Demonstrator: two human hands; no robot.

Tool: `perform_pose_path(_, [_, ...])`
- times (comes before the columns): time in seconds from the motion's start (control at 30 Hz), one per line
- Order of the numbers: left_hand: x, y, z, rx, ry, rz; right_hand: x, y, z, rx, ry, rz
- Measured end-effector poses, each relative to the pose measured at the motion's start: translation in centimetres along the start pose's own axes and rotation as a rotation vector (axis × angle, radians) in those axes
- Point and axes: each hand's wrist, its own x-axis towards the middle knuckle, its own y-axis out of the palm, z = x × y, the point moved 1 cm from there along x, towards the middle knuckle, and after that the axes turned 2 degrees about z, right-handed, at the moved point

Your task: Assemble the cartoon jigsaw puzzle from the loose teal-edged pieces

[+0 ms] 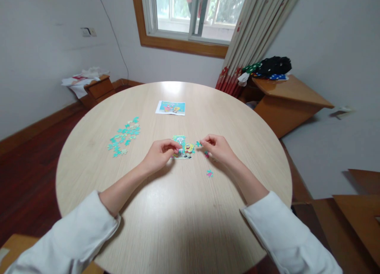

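A partly joined jigsaw puzzle (189,148) lies on the round table, showing a yellow square cartoon figure and a pale one beside it. My left hand (160,153) is over its left side, fingers curled and thumb against them; I cannot make out what is between the tips. Just right of the joined part, my right hand (218,147) pinches a teal puzzle piece (198,144) between thumb and finger. Under that hand a pink and dark piece (207,154) is partly hidden. A pink and teal loose piece (209,173) lies closer to me.
A spread of loose teal pieces (124,136) covers part of the table's left side. Beyond the puzzle lies a printed picture sheet (171,108). The table (166,226) has a curved edge. A wooden cabinet (285,100) with clothes stands at the right, near the curtain (252,33).
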Motion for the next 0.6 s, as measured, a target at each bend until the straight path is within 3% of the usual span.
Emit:
perform_pose_path(0.23, [0.0,-0.3,0.0,0.219,0.112,-0.054,0.0,0.5,-0.6,-0.208,0.073,0.004])
perform_pose_path(0.6, [-0.3,-0.1,0.1,0.461,0.188,0.029,-0.5,0.5,0.5,-0.386,0.043,0.034])
